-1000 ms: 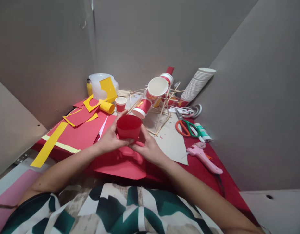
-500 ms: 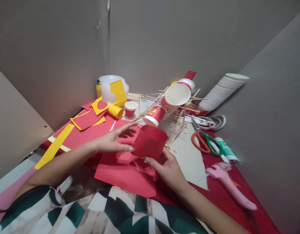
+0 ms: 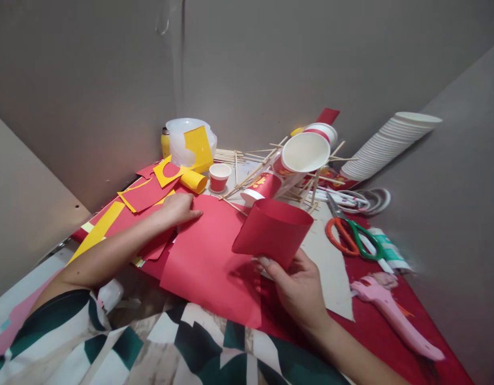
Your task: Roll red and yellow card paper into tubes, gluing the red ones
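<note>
Fingers (image 3: 276, 271) of right hand (image 3: 305, 294) gripping paper tube (image 3: 267, 232), left hand (image 3: 178, 208) at red sheet (image 3: 210, 262), grip unclear

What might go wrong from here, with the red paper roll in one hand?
The red paper roll is held only by the right hand, so it might crease or slip. The cup-and-stick structure close behind could be bumped. The pink glue gun lies to that hand's right; a sideways sweep may knock it.

With my right hand (image 3: 302, 286) I hold a red paper tube (image 3: 271, 230) above a red sheet (image 3: 213, 264), my left hand (image 3: 178, 209) at the sheet's far left corner, scissors (image 3: 353, 235) lying to the right.
</note>
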Demonstrator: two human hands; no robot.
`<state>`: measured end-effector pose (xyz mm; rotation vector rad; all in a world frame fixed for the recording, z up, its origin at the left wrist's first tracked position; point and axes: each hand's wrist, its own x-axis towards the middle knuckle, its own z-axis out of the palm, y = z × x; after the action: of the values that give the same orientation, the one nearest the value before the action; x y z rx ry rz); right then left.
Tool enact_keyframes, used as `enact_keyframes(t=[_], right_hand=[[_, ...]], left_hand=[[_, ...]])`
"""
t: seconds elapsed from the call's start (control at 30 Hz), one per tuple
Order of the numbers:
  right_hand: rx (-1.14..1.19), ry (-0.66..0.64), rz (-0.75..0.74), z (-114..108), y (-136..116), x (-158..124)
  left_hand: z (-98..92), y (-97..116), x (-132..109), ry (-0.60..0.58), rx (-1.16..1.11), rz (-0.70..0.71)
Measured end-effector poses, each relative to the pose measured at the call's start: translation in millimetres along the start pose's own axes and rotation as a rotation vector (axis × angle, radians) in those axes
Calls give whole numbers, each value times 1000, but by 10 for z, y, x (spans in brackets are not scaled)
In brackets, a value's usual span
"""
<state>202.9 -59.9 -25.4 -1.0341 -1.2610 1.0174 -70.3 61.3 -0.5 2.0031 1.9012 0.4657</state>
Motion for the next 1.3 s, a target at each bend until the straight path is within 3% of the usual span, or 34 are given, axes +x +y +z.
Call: enact_keyframes(t=[0.23, 0.43, 0.93, 1.03, 1.17, 1.3], right_hand=[[-25, 0, -30, -5, 10, -11], [3, -6, -52, -6, 14, 6], [72, 16, -79, 14, -115, -35], [80, 18, -95, 29, -150, -29], [74, 25, -106, 41, -180, -42], [30, 9, -83, -7, -123, -62]], left_hand=[[29, -94, 105, -95, -101, -32], [11, -97, 57, -148, -258, -22], [-539, -122, -240, -374, -687, 7], [-686, -158, -247, -319, -747, 41], [-1057, -270, -248, -177, -802, 72], [-1454, -433, -120, 152, -919, 55]])
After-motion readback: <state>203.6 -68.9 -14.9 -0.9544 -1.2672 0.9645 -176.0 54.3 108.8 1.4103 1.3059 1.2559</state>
